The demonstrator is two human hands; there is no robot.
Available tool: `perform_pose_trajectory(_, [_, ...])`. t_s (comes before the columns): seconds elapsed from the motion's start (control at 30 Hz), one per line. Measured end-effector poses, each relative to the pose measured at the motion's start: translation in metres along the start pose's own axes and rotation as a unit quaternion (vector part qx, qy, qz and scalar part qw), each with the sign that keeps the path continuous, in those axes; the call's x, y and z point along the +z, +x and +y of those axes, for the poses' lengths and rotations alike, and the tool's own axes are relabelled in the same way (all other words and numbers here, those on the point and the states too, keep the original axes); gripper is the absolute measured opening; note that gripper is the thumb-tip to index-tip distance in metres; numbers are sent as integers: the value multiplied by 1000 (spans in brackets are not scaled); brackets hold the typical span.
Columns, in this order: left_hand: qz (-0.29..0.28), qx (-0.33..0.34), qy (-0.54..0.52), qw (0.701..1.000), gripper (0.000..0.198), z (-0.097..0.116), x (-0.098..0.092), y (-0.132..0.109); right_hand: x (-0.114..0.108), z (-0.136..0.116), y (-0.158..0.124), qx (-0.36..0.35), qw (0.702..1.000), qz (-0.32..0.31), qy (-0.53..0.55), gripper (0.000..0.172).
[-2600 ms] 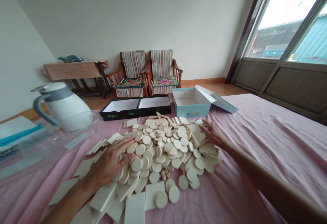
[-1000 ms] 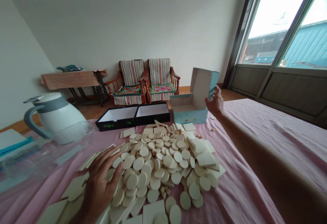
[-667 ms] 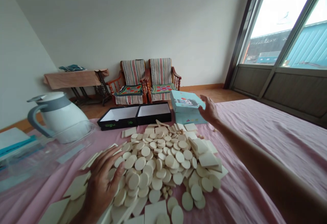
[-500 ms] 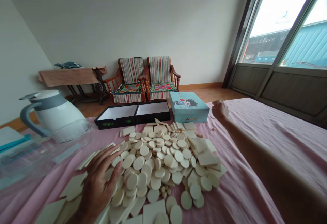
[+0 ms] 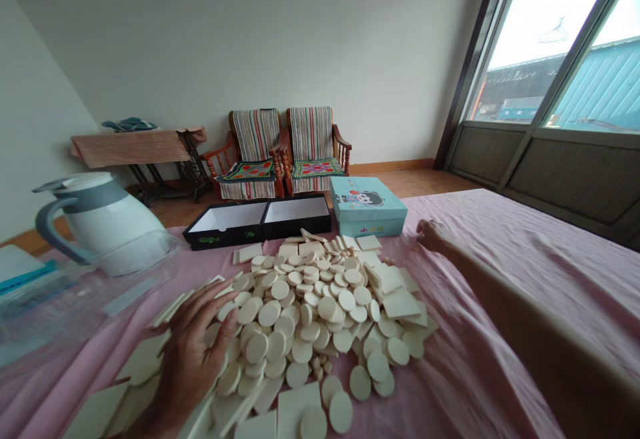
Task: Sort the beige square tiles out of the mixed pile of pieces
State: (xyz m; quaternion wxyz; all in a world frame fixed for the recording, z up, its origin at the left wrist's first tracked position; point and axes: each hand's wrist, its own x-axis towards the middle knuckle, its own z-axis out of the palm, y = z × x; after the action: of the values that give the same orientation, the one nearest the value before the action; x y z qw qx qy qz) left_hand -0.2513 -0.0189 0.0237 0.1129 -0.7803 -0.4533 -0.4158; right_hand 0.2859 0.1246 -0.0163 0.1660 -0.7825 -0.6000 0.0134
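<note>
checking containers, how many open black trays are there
2, side by side beyond the pale pieces: the left tray and the right tray, which is next to the closed blue box.

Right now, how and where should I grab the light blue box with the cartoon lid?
I'd grip the light blue box low at its front right corner, coming from the right with your right hand. The lid is on and might lift alone; that side faces pink cloth, while a black box stands close on the left.
</note>
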Motion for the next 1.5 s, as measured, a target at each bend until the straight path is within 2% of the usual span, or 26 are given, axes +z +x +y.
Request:
perform_pose_trajectory(0.2, [0, 7, -4, 1000, 21, -1, -1, -2, 5, -12, -21, -20, 998, -52, 29, 11])
perform_pose_trajectory(0.3, [-4, 8, -5, 1000, 21, -1, 0, -2, 5, -21, -35, -28, 998, -51, 25, 9])
perform_pose_trajectory(0.43, [-6, 11, -2, 1000, 21, -1, 0, -3, -10, -41, -47, -37, 996, -64, 41, 8])
perform_pose_trajectory(0.6, [-11, 11, -2, 1000, 20, -2, -1, -4, -47, -102, -71, -121, 974, -143, 124, 14])
perform_pose_trajectory(0.67, [-10, 9, -2, 1000, 20, -2, 0, -4, -62, -132, -87, -176, 947, -180, 201, 14])
perform_pose_trajectory(0.73, [-9, 9, -2, 1000, 20, -2, 0, -4, -71, -158, -100, -242, 925, -194, 219, 12])
perform_pose_trajectory(0.83, [-11, 8, -2, 1000, 20, -3, -1, -5, -74, -180, -103, -326, 888, -216, 242, 18])
perform_pose_trajectory(0.9, [-12, 8, -3, 1000, 21, -3, -1, -6, -69, -184, -91, -329, 894, -176, 246, 20])
perform_pose_trajectory(1.0, [-11, 12, -3, 1000, 20, -3, -1, -7, -57, -181, -62, -271, 949, 10, 163, 19])
perform_pose_trajectory(1.07, [-12, 15, -1, 1000, 20, -2, -1, -7, -48, -176, -44, -246, 960, 117, 58, 33])
perform_pose_trajectory(1.1, [-11, 17, 1, 1000, 20, -2, -1, -7, -44, -173, -37, -245, 959, 145, 8, 43])
perform_pose_trajectory(1.17, [-10, 20, 4, 1000, 20, -2, -1, -6, -37, -169, -28, -256, 950, 163, -72, 57])
perform_pose_trajectory(1.2, [-10, 21, 5, 1000, 20, -2, -1, -6, -34, -167, -26, -264, 945, 163, -98, 58])
perform_pose_trajectory(1.33, [-10, 20, 8, 1000, 22, -1, -2, -6, -29, -161, -26, -285, 928, 190, -143, 43])
perform_pose_trajectory(1.4, [-11, 17, 8, 1000, 22, -2, -3, -7, -33, -157, -26, -264, 928, 229, -130, 41])
perform_pose_trajectory(1.5, [-14, 12, 8, 1000, 22, -2, -3, -8, -45, -147, -19, -184, 936, 294, -67, 39])
